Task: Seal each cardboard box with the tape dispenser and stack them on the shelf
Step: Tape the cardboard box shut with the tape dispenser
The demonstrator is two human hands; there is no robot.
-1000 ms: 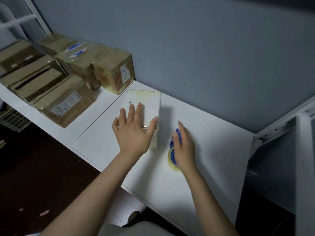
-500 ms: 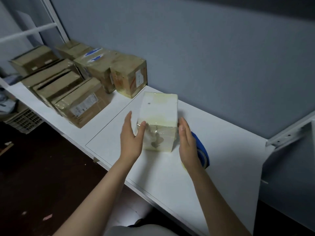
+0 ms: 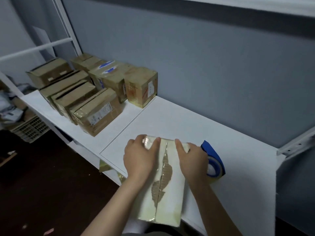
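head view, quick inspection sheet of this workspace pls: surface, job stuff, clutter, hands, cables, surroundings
Surface: white shelf board.
Job's things: pale box at the front edge, brown tear along its top seam; blue tape dispenser just right of it; brown boxes grouped at the left end.
Clutter: tape scraps hanging off the front edge; plastic crate below, left.
Grippers: left hand and right hand each grip the box's far end.
Cables: nothing seen.
Surroundings: grey wall, white metal frame, dark floor.

White shelf [image 3: 204,123], brown boxes [image 3: 95,106] grouped L rear, pale box [image 3: 168,198] front edge, tape dispenser [image 3: 214,160] beside it
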